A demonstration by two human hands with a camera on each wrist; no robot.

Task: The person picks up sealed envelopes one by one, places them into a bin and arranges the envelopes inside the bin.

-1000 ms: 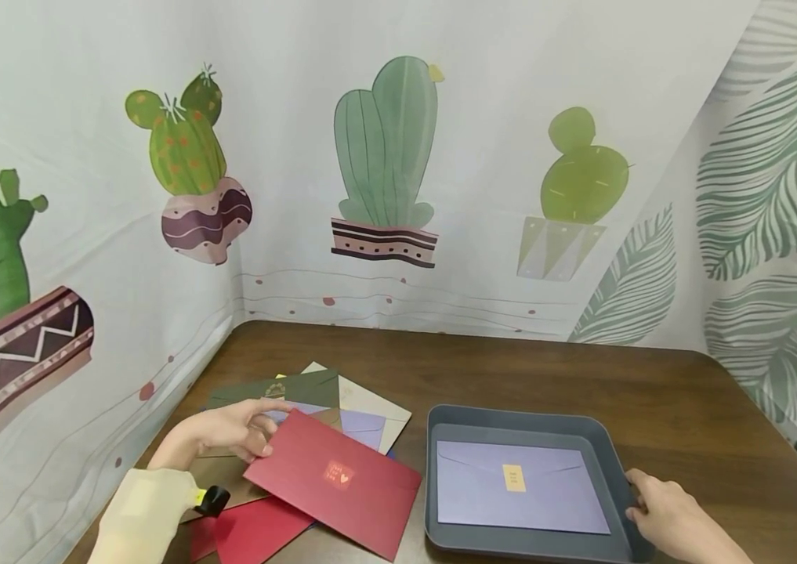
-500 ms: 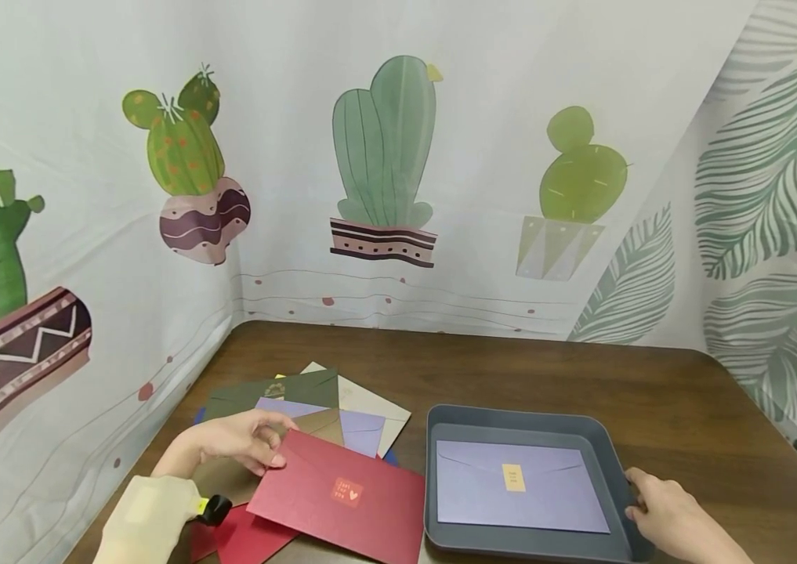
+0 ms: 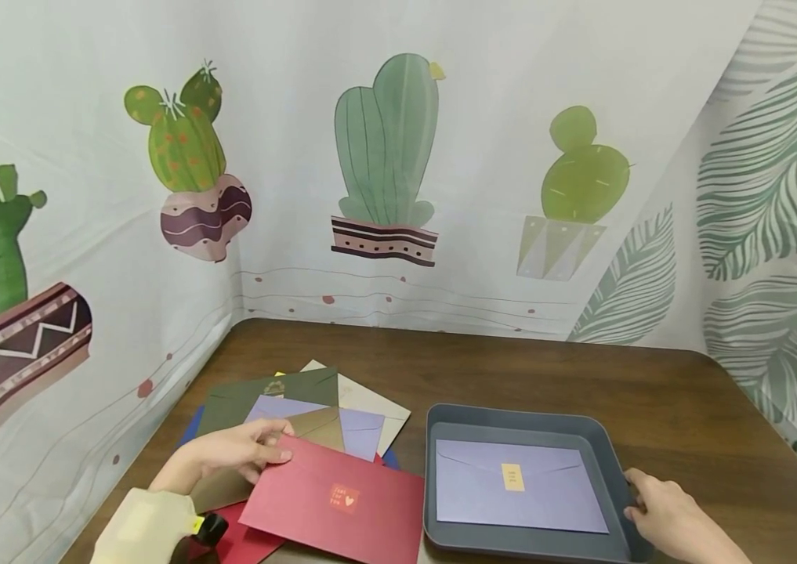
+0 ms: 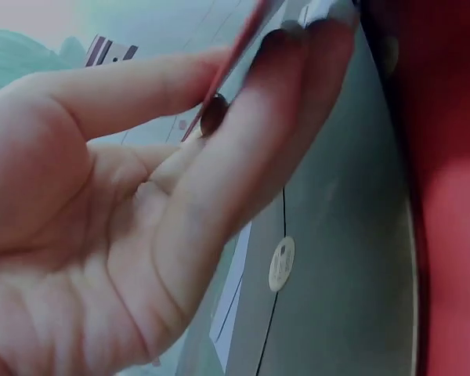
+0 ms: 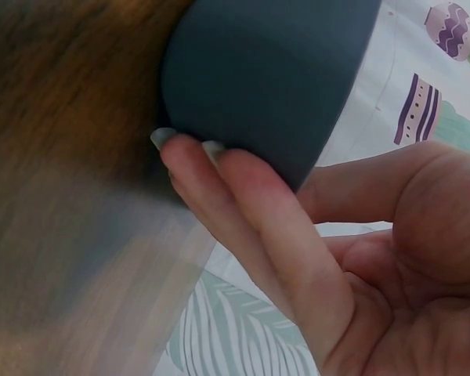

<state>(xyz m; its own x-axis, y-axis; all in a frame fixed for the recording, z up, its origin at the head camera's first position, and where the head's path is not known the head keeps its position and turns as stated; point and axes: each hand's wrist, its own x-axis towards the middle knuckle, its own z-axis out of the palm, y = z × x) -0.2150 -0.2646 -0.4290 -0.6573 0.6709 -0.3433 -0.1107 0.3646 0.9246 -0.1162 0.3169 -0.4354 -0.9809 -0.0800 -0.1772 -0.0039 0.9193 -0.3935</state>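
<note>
My left hand [image 3: 243, 453] pinches a red envelope [image 3: 377, 513] at its upper left corner, thumb on top. The envelope bears a square heart sticker and is raised over the near part of a pile. In the left wrist view the envelope's thin edge [image 4: 233, 59] passes between thumb and fingers, above a brownish envelope [image 4: 337, 235] with a round seal. My right hand [image 3: 673, 513] grips the right wall of a dark grey tray [image 3: 525, 423]; in the right wrist view the fingers press the wall's outside [image 5: 258, 86]. Inside the tray lies a purple envelope [image 3: 546, 501] with a yellow label.
Left on the brown table [image 3: 511, 368] lies the pile: a dark green envelope [image 3: 236, 403], a cream envelope [image 3: 384, 403], a purple envelope [image 3: 363, 431] and a brown envelope [image 3: 320, 427]. Another red envelope [image 3: 250, 540] lies nearest. A cactus-print curtain [image 3: 285, 157] hangs behind.
My left hand has moved slightly toward the near edge with the red envelope, whose right end has come beside the tray's left wall. My right hand and the tray look unmoved.
</note>
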